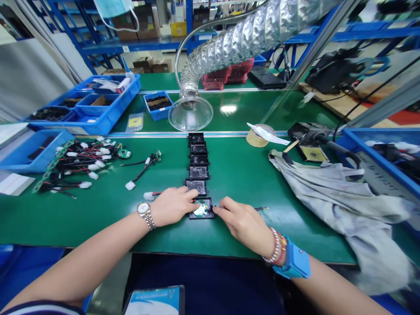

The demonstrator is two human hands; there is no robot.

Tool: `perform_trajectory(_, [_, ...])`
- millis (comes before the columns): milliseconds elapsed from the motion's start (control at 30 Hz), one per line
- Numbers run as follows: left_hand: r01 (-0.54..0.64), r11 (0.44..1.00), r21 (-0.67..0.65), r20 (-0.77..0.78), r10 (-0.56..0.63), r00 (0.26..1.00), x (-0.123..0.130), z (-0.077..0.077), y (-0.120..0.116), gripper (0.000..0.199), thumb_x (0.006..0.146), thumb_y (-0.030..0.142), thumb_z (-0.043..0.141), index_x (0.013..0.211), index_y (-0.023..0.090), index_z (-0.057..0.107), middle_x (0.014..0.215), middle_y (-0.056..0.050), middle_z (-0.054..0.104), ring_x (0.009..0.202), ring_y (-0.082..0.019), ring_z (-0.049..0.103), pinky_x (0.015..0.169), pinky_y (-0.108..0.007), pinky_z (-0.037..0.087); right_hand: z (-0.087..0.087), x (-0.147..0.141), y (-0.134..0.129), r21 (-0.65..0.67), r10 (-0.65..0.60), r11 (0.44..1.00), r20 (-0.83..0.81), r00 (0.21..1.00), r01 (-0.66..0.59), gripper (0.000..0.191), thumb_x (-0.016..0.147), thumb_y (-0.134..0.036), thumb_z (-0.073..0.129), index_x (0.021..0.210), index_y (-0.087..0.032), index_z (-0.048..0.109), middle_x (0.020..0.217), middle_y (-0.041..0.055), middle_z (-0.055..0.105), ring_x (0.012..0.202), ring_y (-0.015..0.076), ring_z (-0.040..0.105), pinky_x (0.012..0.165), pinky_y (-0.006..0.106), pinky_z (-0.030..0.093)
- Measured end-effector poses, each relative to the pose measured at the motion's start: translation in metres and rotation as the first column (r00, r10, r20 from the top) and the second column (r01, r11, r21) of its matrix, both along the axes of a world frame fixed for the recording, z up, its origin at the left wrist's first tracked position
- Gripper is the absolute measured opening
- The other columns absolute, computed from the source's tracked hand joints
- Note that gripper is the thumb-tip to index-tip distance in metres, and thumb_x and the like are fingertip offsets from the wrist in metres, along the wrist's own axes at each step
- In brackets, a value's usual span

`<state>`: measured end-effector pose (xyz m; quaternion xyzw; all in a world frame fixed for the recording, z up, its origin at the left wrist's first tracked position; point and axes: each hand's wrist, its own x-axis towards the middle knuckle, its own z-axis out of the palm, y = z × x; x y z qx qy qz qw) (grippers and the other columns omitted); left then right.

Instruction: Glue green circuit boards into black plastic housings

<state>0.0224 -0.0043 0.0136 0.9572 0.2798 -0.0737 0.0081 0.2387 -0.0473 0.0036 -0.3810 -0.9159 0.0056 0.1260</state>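
The nearest black plastic case [211,215] lies at the front end of a column of similar black cases [198,172] on the green bench. A small green and white circuit board [201,210] sits inside it. My left hand [173,205], closed, has its fingertips on the board and the case's left side. A wire with a white connector [149,195] sticks out beyond that hand. At the case's right edge my right hand [244,221] pinches a black cable; its bare end [262,208] shows past the knuckles.
Wired circuit boards [88,162] are heaped at left, with one separate wired board [146,167] nearer. Blue parts bins [98,124] stand behind. A fume hood [190,114] hangs over the column. A tape roll [259,136], grey cloth [315,188] and blue bin [387,170] are at right.
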Motion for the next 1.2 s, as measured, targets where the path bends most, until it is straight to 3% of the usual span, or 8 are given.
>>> perform_trajectory(133, [0.003, 0.999, -0.041, 0.018, -0.002, 1.0, -0.001, 0.002, -0.009, 0.03, 0.081, 0.022, 0.043, 0.109, 0.021, 0.053, 0.103, -0.006, 0.047, 0.078, -0.018, 0.043, 0.059, -0.027, 0.041, -0.001, 0.001, 0.0, -0.027, -0.01, 1.0, 0.012, 1.0, 0.01, 0.022, 0.084, -0.009, 0.039, 0.089, -0.015, 0.06, 0.075, 0.0045, 0.054, 0.056, 0.0122, 0.048, 0.049, 0.023, 0.037])
perform_trajectory(267, [0.003, 0.999, -0.046, 0.042, -0.001, 0.999, -0.003, 0.001, -0.021, 0.037, 0.08, 0.035, 0.047, 0.113, 0.017, 0.049, 0.111, -0.007, 0.046, 0.083, -0.02, 0.044, 0.06, -0.029, 0.042, -0.002, 0.002, -0.001, -0.147, -0.09, 0.986, -0.06, 0.994, 0.08, 0.017, 0.086, -0.015, 0.042, 0.09, -0.014, 0.058, 0.08, 0.0057, 0.056, 0.063, 0.0131, 0.053, 0.057, 0.024, 0.041])
perform_trajectory(467, [-0.074, 0.997, 0.009, 0.063, 0.073, 0.995, -0.005, -0.014, -0.037, 0.03, 0.088, 0.039, 0.039, 0.111, 0.021, 0.048, 0.109, -0.006, 0.052, 0.079, -0.018, 0.046, 0.058, -0.027, 0.041, 0.007, -0.003, 0.002, -0.372, -0.166, 0.914, 0.025, 0.986, 0.163, 0.02, 0.087, -0.018, 0.043, 0.078, -0.014, 0.06, 0.074, 0.0056, 0.059, 0.061, 0.014, 0.055, 0.058, 0.025, 0.04])
perform_trajectory(667, [-0.045, 0.997, 0.058, 0.143, 0.037, 0.989, -0.008, -0.022, -0.039, 0.029, 0.09, 0.037, 0.035, 0.113, 0.026, 0.05, 0.116, -0.004, 0.051, 0.08, -0.019, 0.044, 0.059, -0.027, 0.04, 0.017, -0.007, 0.016, -0.496, -0.086, 0.858, 0.121, 0.989, 0.135, 0.025, 0.086, -0.017, 0.045, 0.064, -0.015, 0.056, 0.065, 0.0038, 0.06, 0.059, 0.0132, 0.054, 0.057, 0.024, 0.036])
perform_trajectory(767, [-0.035, 0.999, 0.036, 0.132, 0.03, 0.991, -0.007, -0.02, -0.038, 0.027, 0.09, 0.036, 0.036, 0.11, 0.027, 0.051, 0.114, -0.003, 0.051, 0.08, -0.018, 0.044, 0.059, -0.027, 0.041, 0.02, -0.01, 0.019, -0.422, 0.016, 0.907, 0.076, 0.997, 0.018, 0.017, 0.083, -0.013, 0.047, 0.069, -0.014, 0.057, 0.07, 0.0045, 0.059, 0.062, 0.0131, 0.053, 0.058, 0.024, 0.036])
perform_trajectory(933, [-0.035, 0.999, -0.005, 0.132, 0.035, 0.991, -0.006, -0.018, -0.035, 0.027, 0.09, 0.037, 0.037, 0.109, 0.026, 0.051, 0.113, -0.004, 0.05, 0.08, -0.017, 0.044, 0.058, -0.026, 0.041, 0.01, -0.009, 0.016, -0.128, 0.168, 0.978, 0.017, 0.986, -0.164, 0.021, 0.083, -0.006, 0.04, 0.072, -0.013, 0.057, 0.07, 0.0055, 0.054, 0.063, 0.0147, 0.045, 0.061, 0.026, 0.036])
perform_trajectory(1033, [-0.031, 0.999, -0.033, 0.138, 0.036, 0.99, -0.006, -0.019, -0.034, 0.026, 0.09, 0.036, 0.036, 0.109, 0.025, 0.051, 0.11, -0.003, 0.052, 0.079, -0.018, 0.044, 0.056, -0.026, 0.041, -0.007, -0.002, 0.012, -0.048, 0.138, 0.989, -0.074, 0.988, -0.142, 0.026, 0.087, -0.009, 0.033, 0.078, -0.011, 0.058, 0.069, 0.0059, 0.051, 0.064, 0.0154, 0.042, 0.063, 0.027, 0.037])
perform_trajectory(1200, [-0.019, 0.998, -0.061, 0.121, 0.026, 0.992, -0.006, -0.019, -0.034, 0.024, 0.09, 0.034, 0.038, 0.108, 0.023, 0.05, 0.108, -0.004, 0.053, 0.079, -0.018, 0.045, 0.055, -0.026, 0.04, -0.024, 0.002, 0.008, -0.076, 0.05, 0.995, -0.083, 0.995, -0.057, 0.024, 0.087, -0.009, 0.035, 0.076, -0.011, 0.057, 0.068, 0.0055, 0.05, 0.064, 0.0152, 0.042, 0.062, 0.026, 0.037])
